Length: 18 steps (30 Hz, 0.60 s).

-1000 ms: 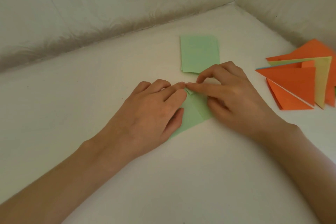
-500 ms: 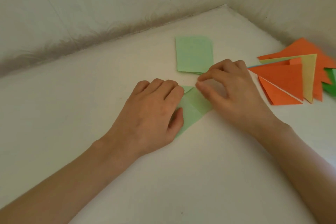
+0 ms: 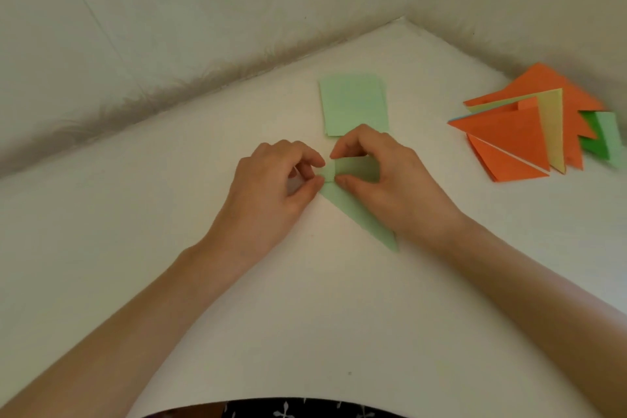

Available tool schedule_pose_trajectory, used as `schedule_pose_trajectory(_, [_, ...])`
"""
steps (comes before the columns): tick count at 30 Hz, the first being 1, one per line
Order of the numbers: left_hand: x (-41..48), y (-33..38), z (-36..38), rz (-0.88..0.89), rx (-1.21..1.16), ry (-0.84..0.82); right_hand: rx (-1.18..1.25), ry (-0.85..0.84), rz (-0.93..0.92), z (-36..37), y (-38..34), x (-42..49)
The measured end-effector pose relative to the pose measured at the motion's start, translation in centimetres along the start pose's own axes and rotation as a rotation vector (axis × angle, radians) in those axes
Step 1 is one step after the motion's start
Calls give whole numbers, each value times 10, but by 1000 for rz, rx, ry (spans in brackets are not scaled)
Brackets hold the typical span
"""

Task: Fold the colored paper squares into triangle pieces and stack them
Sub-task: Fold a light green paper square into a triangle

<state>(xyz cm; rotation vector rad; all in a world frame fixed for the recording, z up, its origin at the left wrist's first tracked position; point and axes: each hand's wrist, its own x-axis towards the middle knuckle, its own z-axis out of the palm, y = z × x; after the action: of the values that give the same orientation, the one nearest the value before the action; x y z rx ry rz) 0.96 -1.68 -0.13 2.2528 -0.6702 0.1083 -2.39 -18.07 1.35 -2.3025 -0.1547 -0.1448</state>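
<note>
1. White tabletop (image 3: pixel 135 248) carries everything; at centre-left, the left hand (image 3: pixel 271 190) pinches one end of a pale green paper (image 3: pixel 359 214).
2. The right hand (image 3: pixel 397 187) pinches the same sheet's raised folded flap, fingers curled.
3. A stack of green squares (image 3: pixel 354 105) lies just beyond both hands.
4. Far right, folded triangles (image 3: pixel 509 136), orange, yellow and green, lie fanned.

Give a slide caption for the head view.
Left hand and right hand pinch a light green paper mid-fold near green squares and folded triangles.
</note>
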Motion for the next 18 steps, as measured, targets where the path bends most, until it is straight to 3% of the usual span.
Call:
schedule_pose_trajectory(4, [1, -2, 1, 2, 29, -6, -18, -7, -39, -4, 6, -1])
schedule_pose_trajectory(8, [-1, -4, 1, 125, 111, 0, -377, 90, -332, -6, 18, 2])
schedule_pose_trajectory(11, [-1, -7, -3, 220, 218, -43, -431, 13, -454, -7, 22, 2])
schedule_pose_trajectory(15, [-12, -4, -8, 262, 314, -45, -416, -159, -465, -19, 20, -2])
schedule_pose_trajectory(18, [-21, 3, -7, 301, 422, -2, -493, -161, -438, -20, 15, -6])
